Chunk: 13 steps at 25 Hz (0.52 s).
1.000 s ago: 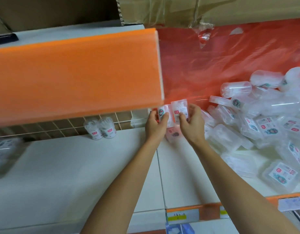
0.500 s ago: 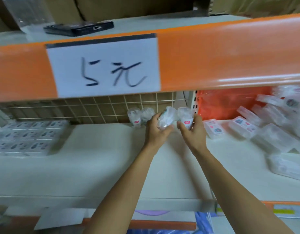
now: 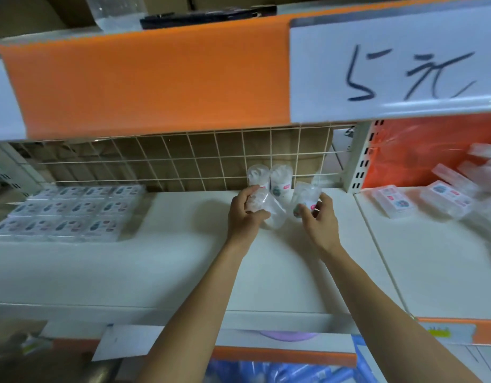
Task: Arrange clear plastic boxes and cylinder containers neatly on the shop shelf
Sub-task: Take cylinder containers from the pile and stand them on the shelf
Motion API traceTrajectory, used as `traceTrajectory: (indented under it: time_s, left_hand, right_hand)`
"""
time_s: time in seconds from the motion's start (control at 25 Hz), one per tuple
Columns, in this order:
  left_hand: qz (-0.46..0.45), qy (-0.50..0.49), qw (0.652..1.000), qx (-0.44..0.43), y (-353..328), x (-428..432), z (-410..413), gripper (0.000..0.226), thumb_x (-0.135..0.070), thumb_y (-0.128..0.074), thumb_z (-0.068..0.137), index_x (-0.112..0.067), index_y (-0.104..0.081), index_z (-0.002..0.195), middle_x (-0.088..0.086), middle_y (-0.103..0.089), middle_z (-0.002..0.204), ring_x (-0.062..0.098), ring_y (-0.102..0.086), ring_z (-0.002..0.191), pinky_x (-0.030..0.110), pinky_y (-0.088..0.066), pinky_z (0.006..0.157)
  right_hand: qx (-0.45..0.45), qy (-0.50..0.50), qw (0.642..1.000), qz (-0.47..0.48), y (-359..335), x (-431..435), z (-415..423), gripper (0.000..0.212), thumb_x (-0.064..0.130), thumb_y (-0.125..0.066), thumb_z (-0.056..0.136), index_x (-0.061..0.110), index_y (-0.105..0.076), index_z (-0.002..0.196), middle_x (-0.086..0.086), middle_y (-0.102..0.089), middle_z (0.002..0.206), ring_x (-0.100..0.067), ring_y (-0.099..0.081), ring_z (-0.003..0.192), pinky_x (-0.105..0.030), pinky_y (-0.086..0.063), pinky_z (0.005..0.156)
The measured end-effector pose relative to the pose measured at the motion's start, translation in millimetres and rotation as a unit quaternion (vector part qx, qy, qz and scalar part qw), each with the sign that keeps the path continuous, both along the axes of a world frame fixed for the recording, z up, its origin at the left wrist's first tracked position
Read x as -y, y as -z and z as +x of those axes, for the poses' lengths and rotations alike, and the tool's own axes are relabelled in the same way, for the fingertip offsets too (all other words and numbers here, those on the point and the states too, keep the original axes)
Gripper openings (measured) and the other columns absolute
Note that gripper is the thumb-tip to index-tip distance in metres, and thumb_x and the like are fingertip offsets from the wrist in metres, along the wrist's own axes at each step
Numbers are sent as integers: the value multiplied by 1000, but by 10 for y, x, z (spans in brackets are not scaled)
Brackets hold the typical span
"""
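White shelf (image 3: 183, 266), two panels, with the seam (image 3: 377, 250) running front to back a little right of the right grip (image 3: 319, 219). Just behind both grips, against the wire grid back (image 3: 183, 158), stand two cylinder containers (image 3: 281, 179), upright, side by side. Well left of the left grip (image 3: 244, 214) is a flat block of small labelled boxes (image 3: 67, 214) in tight rows, reaching the back. Right of the right grip, past the seam, are loose clear boxes: one flat box (image 3: 395, 201) near the back, a second box (image 3: 446, 199) beyond it, then a blurred heap (image 3: 482, 172) at the far right.
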<state>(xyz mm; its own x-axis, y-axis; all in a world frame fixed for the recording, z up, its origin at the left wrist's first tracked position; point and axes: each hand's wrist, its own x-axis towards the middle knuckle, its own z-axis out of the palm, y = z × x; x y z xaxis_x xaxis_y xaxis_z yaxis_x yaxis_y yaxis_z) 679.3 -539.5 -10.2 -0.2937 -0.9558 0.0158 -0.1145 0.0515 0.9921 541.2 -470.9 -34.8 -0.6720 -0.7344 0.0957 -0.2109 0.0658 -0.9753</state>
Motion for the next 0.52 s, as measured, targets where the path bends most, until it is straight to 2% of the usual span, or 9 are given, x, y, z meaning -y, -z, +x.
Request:
traceTrajectory:
  time_s: [0.08,0.16,0.24,0.32,0.4,0.52]
  left_hand:
    - [-11,7,1000,15,43,56,106,59,-16,-61,50,-36,-63,106,2,-62,114,16,-59,102,28,-51,80]
    - [-23,7,999,29,66,103,174,58,-18,-62,50,-39,-60,105,2,-61,114,16,-59,102,33,-53,84]
    - [-48,8,998,44,70,142,226,58,-19,-61,51,-37,-58,107,-1,-60,113,13,-59,98,32,-52,84]
    - [-69,5,996,54,61,167,248,58,-20,-58,53,-34,-54,110,-9,-60,104,10,-58,93,27,-51,80]
    - [-67,4,996,57,65,189,251,55,-20,-56,56,-34,-49,109,-18,-58,100,9,-58,94,22,-48,78]
    - [-110,27,991,73,180,200,218,56,-24,-65,60,-28,-51,113,-11,-57,112,9,-56,104,23,-48,84]
  right_hand:
    - [-11,-11,1000,6,36,13,94,42,18,-56,88,15,-40,126,-5,-64,96,-18,-61,86,-21,-45,70]
    - [-37,-20,999,19,45,7,175,39,18,-57,88,15,-41,124,-4,-63,94,-12,-59,81,-10,-41,65]
    - [-79,-30,996,27,52,-1,242,37,17,-57,89,13,-41,122,0,-60,91,-7,-55,74,-6,-37,60]
    - [-111,-34,993,28,56,7,275,38,15,-59,88,11,-41,122,3,-59,97,-11,-55,76,-10,-35,59]
    - [-123,-24,992,35,50,38,272,37,14,-61,86,10,-45,119,2,-58,103,-17,-57,85,-19,-36,67]
    - [-123,-7,991,47,39,48,283,33,16,-64,85,10,-50,114,2,-56,99,-19,-57,91,-22,-36,70]
